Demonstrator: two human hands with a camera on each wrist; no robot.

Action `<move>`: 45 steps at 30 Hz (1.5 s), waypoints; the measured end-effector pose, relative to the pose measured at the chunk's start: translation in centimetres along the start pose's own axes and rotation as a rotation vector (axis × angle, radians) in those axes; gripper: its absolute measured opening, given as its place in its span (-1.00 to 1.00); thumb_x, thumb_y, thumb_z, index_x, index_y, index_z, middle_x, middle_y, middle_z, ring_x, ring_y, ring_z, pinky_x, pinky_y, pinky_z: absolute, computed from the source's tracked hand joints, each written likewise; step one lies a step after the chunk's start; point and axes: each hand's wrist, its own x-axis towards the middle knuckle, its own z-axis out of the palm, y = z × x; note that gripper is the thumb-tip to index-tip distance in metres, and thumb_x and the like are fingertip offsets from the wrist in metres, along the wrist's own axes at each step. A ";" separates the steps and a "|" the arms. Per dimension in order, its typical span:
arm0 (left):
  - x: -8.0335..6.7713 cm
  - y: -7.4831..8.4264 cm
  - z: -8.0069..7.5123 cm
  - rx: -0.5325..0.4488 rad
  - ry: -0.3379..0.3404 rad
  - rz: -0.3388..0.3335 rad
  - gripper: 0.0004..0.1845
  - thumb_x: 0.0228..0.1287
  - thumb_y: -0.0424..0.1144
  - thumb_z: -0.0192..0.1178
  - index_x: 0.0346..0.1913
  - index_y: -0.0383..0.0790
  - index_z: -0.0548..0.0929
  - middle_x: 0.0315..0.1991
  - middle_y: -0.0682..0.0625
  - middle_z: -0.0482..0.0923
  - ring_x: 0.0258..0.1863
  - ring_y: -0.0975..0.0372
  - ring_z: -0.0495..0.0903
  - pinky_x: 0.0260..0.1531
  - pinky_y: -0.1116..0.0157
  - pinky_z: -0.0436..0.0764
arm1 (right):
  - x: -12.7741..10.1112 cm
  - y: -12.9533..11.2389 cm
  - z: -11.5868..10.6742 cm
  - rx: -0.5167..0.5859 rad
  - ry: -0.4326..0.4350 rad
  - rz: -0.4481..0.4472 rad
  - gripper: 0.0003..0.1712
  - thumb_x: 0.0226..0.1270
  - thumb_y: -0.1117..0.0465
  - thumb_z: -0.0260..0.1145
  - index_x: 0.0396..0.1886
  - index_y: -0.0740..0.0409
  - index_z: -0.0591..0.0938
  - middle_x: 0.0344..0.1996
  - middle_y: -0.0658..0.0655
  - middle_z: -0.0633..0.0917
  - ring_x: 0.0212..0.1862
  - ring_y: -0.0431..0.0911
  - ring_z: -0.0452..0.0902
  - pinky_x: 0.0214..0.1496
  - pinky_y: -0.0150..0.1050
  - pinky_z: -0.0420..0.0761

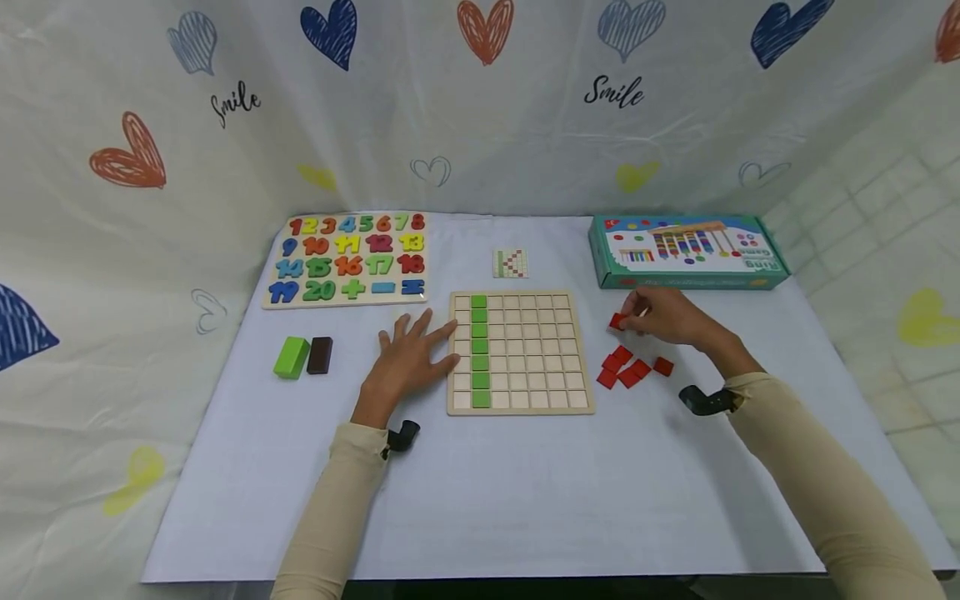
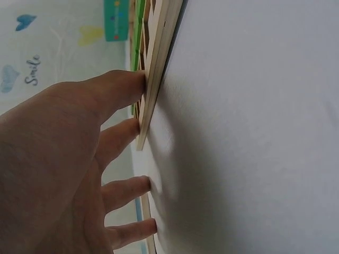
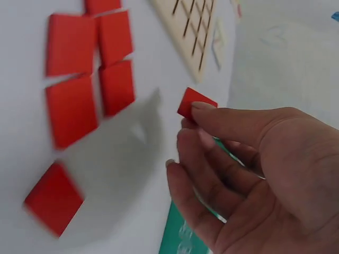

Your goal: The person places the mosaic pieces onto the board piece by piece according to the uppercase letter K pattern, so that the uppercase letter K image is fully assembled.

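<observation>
A wooden grid board [image 1: 532, 350] lies mid-table, with one column of green square tiles [image 1: 480, 352] set into it near its left side. My left hand [image 1: 408, 358] has its fingers spread, and its thumb and index finger touch the board's left edge; the left wrist view shows the thumb [image 2: 119, 90] against the wooden rim. Between thumb and fingers my right hand [image 1: 663, 315] pinches a red square tile [image 3: 195, 101], right of the board. Several more red tiles [image 1: 633, 372] lie loose on the table just in front of that hand.
A green block [image 1: 292, 357] and a dark brown block [image 1: 319, 355] stand left of my left hand. Behind them lies a number puzzle board [image 1: 345, 287]. A small pattern card [image 1: 511, 263] sits behind the grid, and a green toy box [image 1: 686, 252] is at the back right.
</observation>
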 end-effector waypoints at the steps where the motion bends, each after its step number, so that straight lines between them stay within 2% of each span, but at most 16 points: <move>1: 0.0 0.0 -0.1 0.004 0.001 0.001 -0.26 0.49 0.22 0.23 0.65 0.27 0.30 0.73 -0.11 0.01 0.70 -0.22 -0.12 0.50 -0.49 -0.05 | 0.4 -0.6 0.1 0.013 0.012 -0.019 -0.76 0.49 0.24 0.43 -0.01 0.29 0.61 -0.10 0.26 0.72 -0.15 0.05 0.66 -0.17 -0.24 0.65; 6: 0.0 0.0 -0.3 0.015 0.001 0.006 -0.26 0.50 0.21 0.22 0.65 0.26 0.30 0.73 -0.11 0.01 0.69 -0.23 -0.12 0.49 -0.50 -0.04 | 3.4 -3.0 1.4 0.033 0.068 -0.091 -0.80 0.51 0.24 0.41 -0.02 0.25 0.63 -0.09 0.25 0.72 -0.15 0.05 0.64 -0.21 -0.28 0.62; 10: 0.0 0.0 -0.3 0.013 -0.002 0.003 -0.27 0.51 0.21 0.21 0.65 0.28 0.29 0.74 -0.10 0.01 0.70 -0.22 -0.12 0.49 -0.50 -0.04 | 5.8 -4.5 2.7 0.019 0.098 -0.140 -0.83 0.51 0.23 0.40 -0.05 0.23 0.65 -0.11 0.25 0.74 -0.17 0.05 0.61 -0.22 -0.21 0.58; 16: -0.1 0.0 0.1 -0.007 -0.005 0.002 -0.27 0.51 0.20 0.23 0.65 0.28 0.30 0.74 -0.09 0.01 0.70 -0.21 -0.12 0.50 -0.50 -0.06 | 8.2 -5.0 4.3 0.035 0.069 -0.163 -0.85 0.55 0.27 0.34 -0.03 0.26 0.63 -0.08 0.28 0.74 -0.10 0.08 0.64 -0.10 -0.13 0.57; 23: -0.2 0.1 0.3 -0.015 0.010 0.002 -0.28 0.50 0.20 0.24 0.64 0.28 0.32 0.73 -0.09 0.03 0.69 -0.21 -0.11 0.50 -0.49 -0.06 | 8.9 -4.9 5.1 0.084 0.090 -0.156 -0.86 0.54 0.28 0.35 -0.03 0.26 0.68 -0.09 0.28 0.73 -0.07 0.12 0.65 -0.03 -0.05 0.59; 31: -0.2 0.2 0.1 -0.007 0.010 0.005 -0.28 0.50 0.20 0.24 0.64 0.27 0.32 0.73 -0.10 0.03 0.69 -0.22 -0.10 0.49 -0.50 -0.05 | 9.0 -4.9 6.0 0.087 0.118 -0.111 -0.79 0.57 0.24 0.34 0.03 0.25 0.77 -0.01 0.27 0.72 0.07 0.16 0.59 0.12 0.07 0.60; 38: -0.1 0.1 0.3 -0.007 0.015 0.004 -0.27 0.49 0.20 0.24 0.64 0.26 0.32 0.73 -0.10 0.03 0.69 -0.22 -0.10 0.50 -0.50 -0.06 | 8.5 -4.8 6.3 0.115 0.140 -0.090 -0.76 0.53 0.23 0.39 0.09 0.24 0.73 0.04 0.27 0.70 0.08 0.15 0.63 0.11 0.07 0.65; 45: -0.2 0.1 0.3 -0.009 0.021 0.004 -0.27 0.49 0.19 0.25 0.64 0.26 0.33 0.73 -0.11 0.04 0.69 -0.22 -0.10 0.49 -0.50 -0.06 | 8.4 -5.0 7.0 0.107 0.243 -0.106 -0.83 0.53 0.30 0.37 0.01 0.25 0.72 0.00 0.27 0.76 0.02 0.15 0.71 0.02 0.06 0.70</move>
